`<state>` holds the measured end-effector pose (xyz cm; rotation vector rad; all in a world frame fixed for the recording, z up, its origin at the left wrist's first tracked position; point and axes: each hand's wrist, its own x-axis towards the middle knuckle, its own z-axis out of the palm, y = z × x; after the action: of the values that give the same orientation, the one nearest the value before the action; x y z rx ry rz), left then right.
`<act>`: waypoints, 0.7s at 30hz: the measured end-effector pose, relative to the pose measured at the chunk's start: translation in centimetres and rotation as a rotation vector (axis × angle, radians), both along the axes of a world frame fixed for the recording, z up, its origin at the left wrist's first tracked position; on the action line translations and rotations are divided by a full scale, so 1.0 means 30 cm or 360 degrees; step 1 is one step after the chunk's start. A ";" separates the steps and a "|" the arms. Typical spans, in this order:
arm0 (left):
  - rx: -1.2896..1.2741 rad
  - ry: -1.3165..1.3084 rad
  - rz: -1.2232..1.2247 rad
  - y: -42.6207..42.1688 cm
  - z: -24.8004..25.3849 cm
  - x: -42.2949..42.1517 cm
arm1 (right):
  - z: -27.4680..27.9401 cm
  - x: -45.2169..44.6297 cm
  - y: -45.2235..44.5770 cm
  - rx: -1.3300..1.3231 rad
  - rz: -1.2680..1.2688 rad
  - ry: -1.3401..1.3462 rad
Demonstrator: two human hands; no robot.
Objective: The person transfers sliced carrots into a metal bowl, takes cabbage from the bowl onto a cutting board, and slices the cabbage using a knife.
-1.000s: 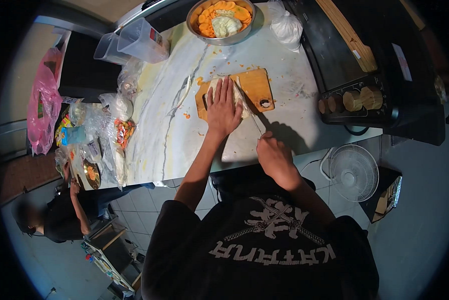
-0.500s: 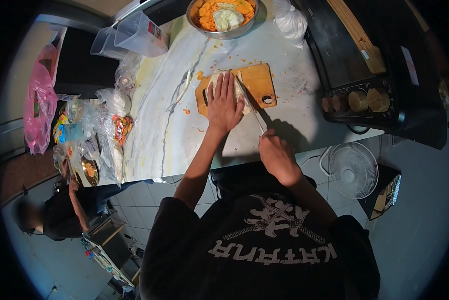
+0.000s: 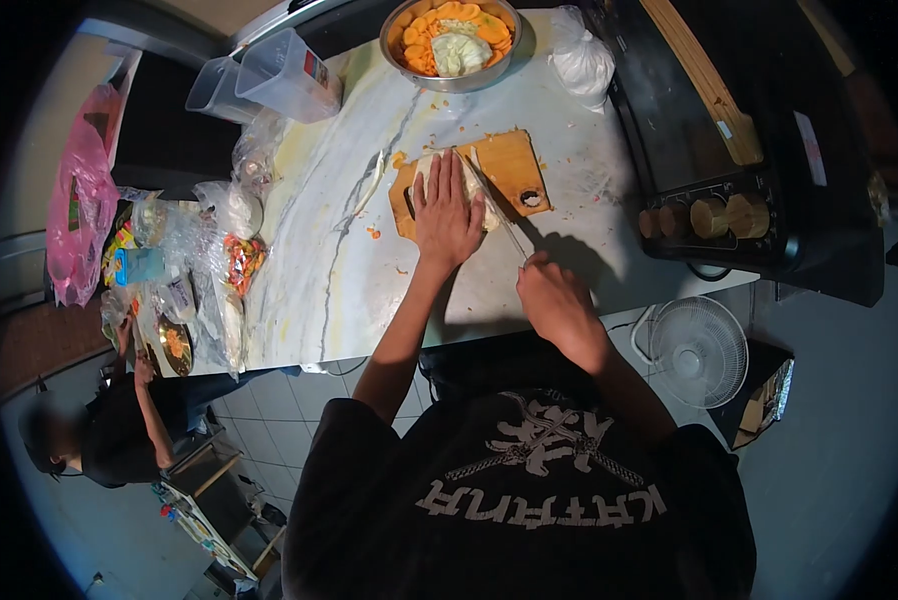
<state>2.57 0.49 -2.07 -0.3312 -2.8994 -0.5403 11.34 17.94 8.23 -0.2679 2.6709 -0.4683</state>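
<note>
My left hand (image 3: 449,222) lies flat, fingers stretched, on a pale, whitish piece of food (image 3: 482,207), perhaps cabbage; most of it is hidden under the palm. That piece rests on a wooden cutting board (image 3: 521,165) with a hole at one corner. My right hand (image 3: 557,305) is closed round the handle of a knife (image 3: 507,228). The blade runs along the right side of the pale piece, just beside my left fingers. Thin pale strips and orange scraps are scattered on and around the board.
A metal bowl (image 3: 449,80) of orange slices and a pale green wedge stands at the back. Plastic containers (image 3: 287,80), bagged food (image 3: 239,260) and a white bag (image 3: 581,60) sit around. A black oven (image 3: 709,215) is at right, a fan (image 3: 697,350) below. Another person (image 3: 119,430) works at left.
The view has shifted slightly, so the bowl and oven sit a little lower or further left. Both hands, the knife and the pale piece keep nearly the same places on the board.
</note>
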 end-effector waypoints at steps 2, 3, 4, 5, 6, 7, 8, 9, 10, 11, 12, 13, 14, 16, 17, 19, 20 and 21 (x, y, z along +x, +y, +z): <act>-0.0008 0.0008 0.0009 0.002 0.003 -0.001 | 0.003 -0.006 -0.010 0.0012 0.0006 -0.0020; -0.0011 0.0007 0.0010 0.003 0.005 -0.002 | -0.002 -0.002 -0.015 0.0003 -0.0012 -0.0023; -0.0016 0.0001 0.0010 0.003 0.007 0.001 | -0.005 0.004 -0.019 -0.0007 -0.0029 -0.0030; -0.0019 -0.0001 0.0014 0.001 0.008 0.001 | -0.004 0.009 -0.022 -0.0010 -0.0025 -0.0032; -0.0018 0.0011 0.0014 0.001 0.007 -0.001 | -0.004 0.016 -0.024 -0.0019 0.0015 0.0108; -0.0015 0.0018 0.0010 0.005 0.005 0.001 | -0.004 0.024 -0.023 -0.0027 0.0051 0.0243; -0.0014 0.0009 0.0002 0.007 0.003 0.002 | -0.008 0.029 -0.026 -0.0026 0.0043 0.0234; -0.0026 0.0020 0.0000 0.006 0.002 0.001 | -0.015 0.033 -0.031 -0.0003 0.0009 0.0256; -0.0039 0.0032 -0.0002 0.005 0.003 0.001 | -0.024 0.038 -0.033 0.0019 -0.0024 0.0278; -0.0040 0.0029 -0.0011 0.005 0.004 0.000 | -0.042 0.040 -0.032 0.0019 -0.0033 0.0275; -0.0048 0.0030 -0.0001 0.007 0.005 -0.002 | -0.061 0.039 -0.032 0.0000 -0.0063 0.0244; -0.0055 0.0028 0.0011 0.008 0.005 -0.001 | -0.075 0.042 -0.029 -0.0019 -0.0090 0.0211; -0.0054 0.0023 0.0006 0.009 0.004 -0.001 | -0.084 0.046 -0.025 -0.0017 -0.0095 0.0205; -0.0074 0.0030 0.0005 0.008 0.005 -0.001 | -0.089 0.051 -0.022 -0.0025 -0.0108 0.0223; -0.0076 0.0027 0.0003 0.008 0.005 -0.001 | -0.096 0.052 -0.021 -0.0026 -0.0110 0.0220; -0.0082 0.0032 -0.0003 0.008 0.009 -0.002 | -0.117 0.056 -0.017 0.0005 -0.0118 0.0190; -0.0082 0.0027 -0.0003 0.008 0.009 0.000 | -0.124 0.058 -0.016 0.0005 -0.0118 0.0184; -0.0082 0.0029 -0.0003 0.008 0.009 0.000 | -0.130 0.060 -0.015 0.0013 -0.0116 0.0183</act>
<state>2.56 0.73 -1.81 -0.3438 -2.9000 -0.4606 13.16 17.47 4.34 -0.2008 2.8018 -0.4777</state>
